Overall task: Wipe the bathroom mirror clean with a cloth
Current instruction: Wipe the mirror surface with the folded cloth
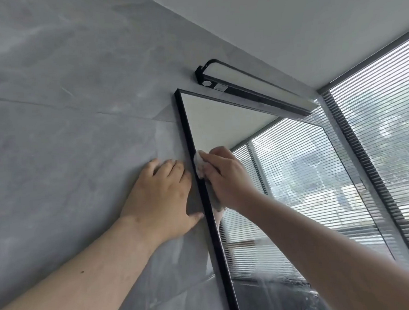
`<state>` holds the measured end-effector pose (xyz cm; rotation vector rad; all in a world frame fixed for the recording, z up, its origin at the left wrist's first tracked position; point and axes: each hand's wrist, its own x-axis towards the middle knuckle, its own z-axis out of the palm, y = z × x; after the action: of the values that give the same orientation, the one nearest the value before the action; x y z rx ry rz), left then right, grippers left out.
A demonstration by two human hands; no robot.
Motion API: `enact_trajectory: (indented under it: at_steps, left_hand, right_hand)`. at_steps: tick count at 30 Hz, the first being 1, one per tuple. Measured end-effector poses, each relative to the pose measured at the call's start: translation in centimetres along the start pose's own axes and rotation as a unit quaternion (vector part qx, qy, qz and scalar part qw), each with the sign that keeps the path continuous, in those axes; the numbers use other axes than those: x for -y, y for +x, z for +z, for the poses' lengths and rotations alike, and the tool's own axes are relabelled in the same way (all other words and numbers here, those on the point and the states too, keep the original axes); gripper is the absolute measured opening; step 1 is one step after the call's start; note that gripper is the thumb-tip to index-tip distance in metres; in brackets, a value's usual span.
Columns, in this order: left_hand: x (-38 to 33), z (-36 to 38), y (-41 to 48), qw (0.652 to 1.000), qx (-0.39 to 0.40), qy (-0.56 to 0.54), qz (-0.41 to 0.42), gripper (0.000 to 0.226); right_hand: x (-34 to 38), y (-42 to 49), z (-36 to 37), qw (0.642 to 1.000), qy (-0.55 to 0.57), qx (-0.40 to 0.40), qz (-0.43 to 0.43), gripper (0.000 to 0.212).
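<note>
The right hand (226, 175) pinches a small white cloth (199, 164) and presses it against the mirror (296, 185) at its black left frame edge. The left hand (163, 200) lies spread flat on the grey tiled wall (64, 115) just beside the frame, under a wall lamp (254, 87).

Grey tile wall (64, 103), black bar light (254, 87), blinds (382, 110)
Tiles have that marbled grey look with thin grout lines; the light is mounted high up, just under the white ceiling (286, 18); horizontal slats cover the dark-framed window on the right
</note>
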<state>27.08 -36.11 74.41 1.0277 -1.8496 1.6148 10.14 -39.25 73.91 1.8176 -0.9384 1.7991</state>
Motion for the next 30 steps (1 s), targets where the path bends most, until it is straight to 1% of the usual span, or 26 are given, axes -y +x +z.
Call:
enact_trajectory:
  at_steps: [2, 3, 4, 6, 7, 8, 10, 13, 17, 20, 22, 26, 30]
  left_hand:
    - [0.5, -0.3, 1.3, 0.999, -0.034, -0.010, 0.007, 0.068]
    - [0.7, -0.6, 2.1, 0.999, -0.041, -0.011, 0.006, 0.066]
    - [1.0, -0.9, 2.8, 0.999, -0.035, -0.012, -0.002, 0.076]
    - [1.5, -1.0, 3.8, 0.999, -0.003, 0.006, -0.035, 0.110]
    - [1.7, -1.0, 4.1, 0.999, 0.010, 0.013, -0.044, 0.119]
    - [1.8, -0.7, 4.1, 0.999, 0.020, 0.016, -0.046, 0.121]
    - [1.8, -0.4, 3.9, 0.999, 0.030, 0.025, -0.035, 0.116]
    - [1.6, -0.1, 3.7, 0.999, 0.019, 0.040, -0.026, 0.108]
    - [1.3, 0.2, 3.5, 0.999, 0.017, 0.039, -0.019, 0.107]
    - [1.4, 0.2, 3.3, 1.000, -0.006, 0.021, -0.016, 0.107]
    - [1.4, 0.2, 3.3, 1.000, -0.014, 0.010, -0.012, 0.106]
    - [1.7, 0.0, 3.8, 1.000, -0.002, 0.002, -0.002, 0.105]
    - [2.4, -0.6, 5.0, 0.999, -0.028, -0.025, 0.012, 0.088]
  right_hand:
    - [-0.6, -0.8, -0.2, 1.000, 0.003, -0.003, -0.020, 0.032]
    - [-0.9, -0.9, -0.3, 1.000, 0.005, -0.013, -0.028, 0.031]
    - [-1.1, -0.8, -0.4, 0.999, 0.010, -0.024, -0.030, 0.031]
    - [-1.1, -0.3, -0.3, 0.999, 0.023, -0.042, -0.022, 0.031]
    - [-1.1, 0.1, -0.3, 0.998, 0.029, -0.048, -0.018, 0.030]
    - [-0.9, 0.6, -0.3, 0.998, 0.034, -0.053, -0.013, 0.029]
    - [-0.3, 2.2, -0.3, 0.998, 0.039, -0.058, 0.004, 0.027]
    - [0.6, 5.7, 0.0, 0.995, 0.055, -0.078, 0.014, 0.025]
    - [1.7, 10.8, 0.5, 0.991, 0.068, -0.114, 0.022, 0.024]
    - [1.9, 14.2, 0.5, 0.989, 0.060, -0.134, 0.024, 0.024]
    - [1.6, 15.9, 0.4, 0.987, 0.058, -0.144, 0.033, 0.024]
    - [0.2, 17.4, 0.4, 0.983, 0.087, -0.156, 0.039, 0.022]
    - [-2.2, 17.8, -0.4, 0.981, 0.082, -0.172, 0.041, 0.022]
